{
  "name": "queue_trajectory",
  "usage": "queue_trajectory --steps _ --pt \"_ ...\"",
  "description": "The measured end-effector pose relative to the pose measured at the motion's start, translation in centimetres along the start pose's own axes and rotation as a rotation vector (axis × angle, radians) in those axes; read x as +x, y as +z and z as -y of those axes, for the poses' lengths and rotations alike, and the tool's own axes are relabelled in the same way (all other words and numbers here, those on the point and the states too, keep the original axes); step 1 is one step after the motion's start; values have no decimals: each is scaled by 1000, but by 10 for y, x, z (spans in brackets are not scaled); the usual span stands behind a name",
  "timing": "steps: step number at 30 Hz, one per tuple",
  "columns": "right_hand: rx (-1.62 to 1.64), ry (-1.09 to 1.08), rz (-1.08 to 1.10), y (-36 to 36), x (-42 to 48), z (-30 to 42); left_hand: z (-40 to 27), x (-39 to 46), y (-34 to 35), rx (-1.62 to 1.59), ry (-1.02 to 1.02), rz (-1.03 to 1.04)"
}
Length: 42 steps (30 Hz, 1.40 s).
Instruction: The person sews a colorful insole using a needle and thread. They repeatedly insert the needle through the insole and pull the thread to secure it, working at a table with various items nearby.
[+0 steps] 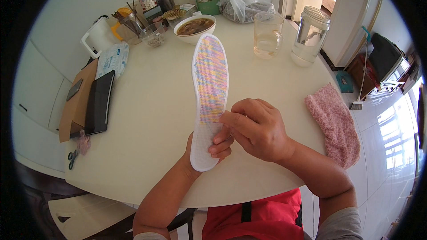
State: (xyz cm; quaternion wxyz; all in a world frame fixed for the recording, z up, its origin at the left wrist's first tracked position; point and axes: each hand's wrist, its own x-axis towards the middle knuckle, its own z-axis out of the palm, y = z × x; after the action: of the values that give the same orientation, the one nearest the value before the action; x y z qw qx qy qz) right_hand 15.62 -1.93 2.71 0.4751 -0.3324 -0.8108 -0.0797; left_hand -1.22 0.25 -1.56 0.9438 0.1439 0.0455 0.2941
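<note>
A long white-edged shoe insole (pixel 211 80) stands tilted up over the table, its upper part covered in pink, yellow and blue stitching and its heel end plain white mesh. My left hand (pixel 222 145) holds it near the heel from behind, fingers wrapped round the right edge; the palm is hidden behind the insole. Thumb and forefinger of my right hand (pixel 257 128) are pinched together at the insole's right edge, at the border between stitched and plain mesh. A thin line, perhaps thread or a needle, shows beside them; which one I cannot tell.
On the cream table (pixel 150 106) stand a soup bowl (pixel 195 28), a glass mug (pixel 268 36), a glass jar (pixel 308 40) and a plastic bag (pixel 245 3). A pink cloth (pixel 335 123) lies right. Left are a cardboard box (pixel 78 103), a black case (pixel 100 103) and scissors (pixel 72 158).
</note>
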Motion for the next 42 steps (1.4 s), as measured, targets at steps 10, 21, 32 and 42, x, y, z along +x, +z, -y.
queue_trajectory --steps 10,21,32,42 --pt "-26 -35 6 1 -1 -1 0 0 0 18 5 -42" --pt "53 94 66 -4 1 3 5 0 8 307 185 -247" --pt "1072 1042 159 4 -7 -22 8 11 22 882 540 -543" --pt "1214 986 222 3 -4 -24 4 9 17 1188 713 -558"
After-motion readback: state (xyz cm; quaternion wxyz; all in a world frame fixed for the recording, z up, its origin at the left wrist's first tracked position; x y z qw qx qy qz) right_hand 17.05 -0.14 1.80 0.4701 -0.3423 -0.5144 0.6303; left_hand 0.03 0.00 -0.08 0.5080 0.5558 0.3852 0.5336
